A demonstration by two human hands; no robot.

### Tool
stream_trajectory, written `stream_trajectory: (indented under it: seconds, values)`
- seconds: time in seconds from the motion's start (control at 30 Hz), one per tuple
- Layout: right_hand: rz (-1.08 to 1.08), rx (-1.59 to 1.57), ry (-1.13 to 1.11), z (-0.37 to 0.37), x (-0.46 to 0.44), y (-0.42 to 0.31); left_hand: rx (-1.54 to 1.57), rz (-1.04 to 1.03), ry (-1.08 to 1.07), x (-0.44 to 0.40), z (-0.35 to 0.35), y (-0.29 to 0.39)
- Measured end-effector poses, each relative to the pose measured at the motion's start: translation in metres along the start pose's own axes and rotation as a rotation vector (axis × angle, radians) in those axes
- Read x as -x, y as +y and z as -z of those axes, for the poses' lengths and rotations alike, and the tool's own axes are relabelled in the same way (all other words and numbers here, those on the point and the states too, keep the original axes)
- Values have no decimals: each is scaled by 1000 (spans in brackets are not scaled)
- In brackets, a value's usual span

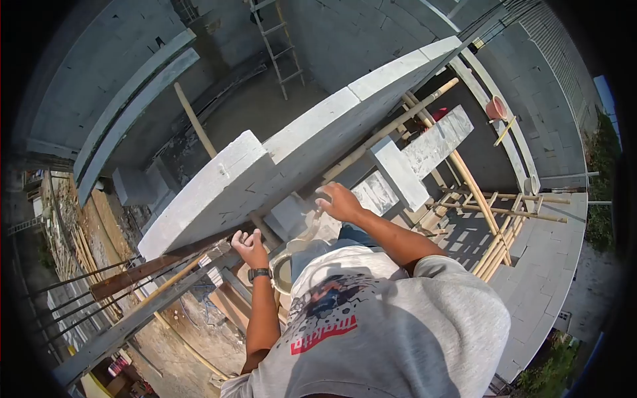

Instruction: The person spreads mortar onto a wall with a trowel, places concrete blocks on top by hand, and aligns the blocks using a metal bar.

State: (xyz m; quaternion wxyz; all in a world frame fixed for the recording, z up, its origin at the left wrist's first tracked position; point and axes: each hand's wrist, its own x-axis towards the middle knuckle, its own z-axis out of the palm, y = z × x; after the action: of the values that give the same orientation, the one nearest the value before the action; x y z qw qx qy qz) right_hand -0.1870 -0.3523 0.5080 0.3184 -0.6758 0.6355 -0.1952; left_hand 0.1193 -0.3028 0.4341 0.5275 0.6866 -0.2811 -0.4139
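My left hand [250, 248], with a dark watch [259, 273] on its wrist, is raised beside the near face of the grey block wall [312, 129]. Its fingers curl loosely with gaps between them, and nothing shows in them. To its right, my right hand [340, 201] hangs bent at the wrist, fingers apart, also with nothing visible in it. A higher pale block [206, 189] sits on top of the wall, ahead of my left hand. Right of my right hand, a loose block [398, 174] lies on the scaffold. A round bucket [283, 273] stands by my body, partly hidden.
Bamboo poles [474, 186] and a pale board [438, 140] make up scaffolding on the right. A ladder [277, 43] leans in the room beyond the wall. A reddish bucket [495, 107] sits on a far ledge. Below left, a long beam [139, 312] spans a drop.
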Motion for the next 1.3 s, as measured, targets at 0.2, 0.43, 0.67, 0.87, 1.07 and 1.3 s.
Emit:
stream_trajectory:
  seconds: [0.2, 0.43, 0.67, 0.87, 1.07, 1.3]
  values:
    - [-179, 51, -383, 44, 1, 124, -294, -195, -272, 8, -109, 43]
    - [-382, -10, -248, 80, 11, 355, -521, -475, -227, -20, -236, 40]
    - [-903, -122, 149, 180, 89, 510, -572, -365, -493, 12, -383, 26]
    - [-1023, -321, 280, 194, 143, 533, -611, -370, -742, 38, -474, 10]
    - [-919, -463, 260, 171, 171, 490, -741, -287, -868, 29, -513, -28]
    - [-1016, -640, 462, 137, 273, 493, -845, -252, -1065, 25, -564, -59]
